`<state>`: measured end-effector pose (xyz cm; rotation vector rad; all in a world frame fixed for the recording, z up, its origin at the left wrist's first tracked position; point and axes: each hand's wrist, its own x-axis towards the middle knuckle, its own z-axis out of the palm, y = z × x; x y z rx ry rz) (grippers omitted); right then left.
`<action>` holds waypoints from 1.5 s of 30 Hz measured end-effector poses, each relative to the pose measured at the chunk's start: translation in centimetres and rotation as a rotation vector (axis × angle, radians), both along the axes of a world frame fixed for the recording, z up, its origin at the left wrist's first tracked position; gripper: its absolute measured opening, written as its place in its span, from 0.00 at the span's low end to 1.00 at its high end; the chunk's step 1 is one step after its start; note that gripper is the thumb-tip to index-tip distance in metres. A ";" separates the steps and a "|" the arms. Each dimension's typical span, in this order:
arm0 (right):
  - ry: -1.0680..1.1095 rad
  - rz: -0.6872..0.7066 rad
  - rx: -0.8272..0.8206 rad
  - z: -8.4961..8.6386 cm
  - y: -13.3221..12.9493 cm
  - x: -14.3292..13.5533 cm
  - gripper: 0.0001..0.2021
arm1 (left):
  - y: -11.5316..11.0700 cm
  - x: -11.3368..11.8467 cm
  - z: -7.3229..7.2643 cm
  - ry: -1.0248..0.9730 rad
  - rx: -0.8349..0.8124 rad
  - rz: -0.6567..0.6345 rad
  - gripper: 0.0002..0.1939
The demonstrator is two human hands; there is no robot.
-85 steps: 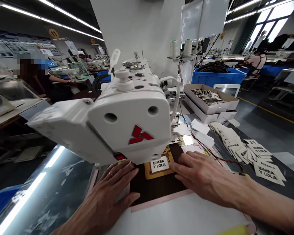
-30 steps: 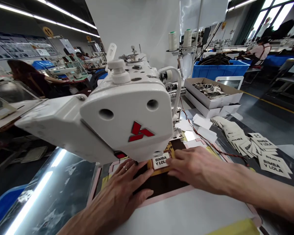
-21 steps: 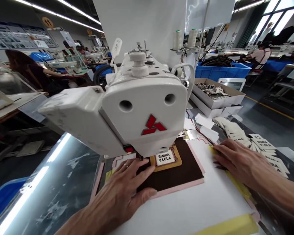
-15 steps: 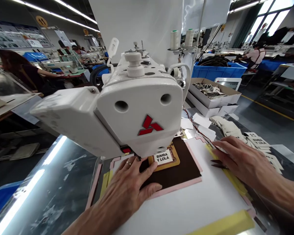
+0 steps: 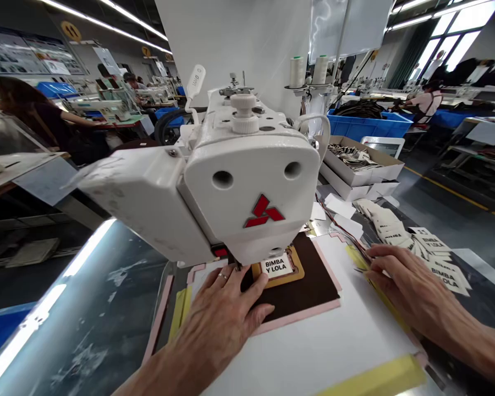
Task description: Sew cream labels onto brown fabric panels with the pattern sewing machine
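Observation:
A white sewing machine head (image 5: 251, 181) with a red emblem hangs over a dark brown panel (image 5: 313, 286). On the panel lies a white label (image 5: 276, 265) reading "BIMBA Y LOLA", inside a tan frame (image 5: 299, 270). My left hand (image 5: 229, 308) rests with fingers spread, fingertips on the panel and at the label's left edge, partly under the machine head. At the right, my right hand (image 5: 404, 280) is curled round a small dark pointed tool (image 5: 361, 270) over the yellow tape strip. Most of that tool is hidden by the hand.
Loose labels (image 5: 433, 253) are piled at the right. Behind them stand a cardboard box of labels (image 5: 358, 165) and a blue crate (image 5: 369, 127). Blank white slips (image 5: 340, 206) lie beside the machine. Thread cones (image 5: 297, 72) stand behind. Other people sit at machines farther off.
The view has shifted slightly, so the machine head appears a little farther right. Less of the dark tool shows at my right hand. My left hand stays on the panel.

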<state>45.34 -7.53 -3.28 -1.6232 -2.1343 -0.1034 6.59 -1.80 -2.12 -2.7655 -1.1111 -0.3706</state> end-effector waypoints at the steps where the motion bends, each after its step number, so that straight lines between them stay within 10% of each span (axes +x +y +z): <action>1: 0.048 0.048 0.071 0.4 -0.1 -0.8 0.04 | -0.1 0.0 -0.2 0.001 0.008 0.003 0.20; 4: 0.172 0.151 0.158 1.9 0.2 -4.7 0.01 | -0.2 -0.2 -0.7 0.009 0.032 0.009 0.21; 9: 0.138 0.022 -0.390 4.9 2.3 -12.1 0.07 | -0.2 -0.2 -1.0 0.002 0.106 0.001 0.21; 12: 0.141 0.054 -0.427 5.1 3.1 -14.1 0.13 | -0.3 -0.1 -0.8 -0.012 0.137 -0.025 0.23; 25: -0.297 0.144 -0.155 2.3 4.2 -16.7 0.14 | -0.4 0.2 -0.6 -0.058 0.174 -0.044 0.24; 45: -0.381 0.136 -0.316 4.1 5.0 -17.9 0.11 | -0.3 0.2 -0.7 -0.047 0.166 -0.041 0.26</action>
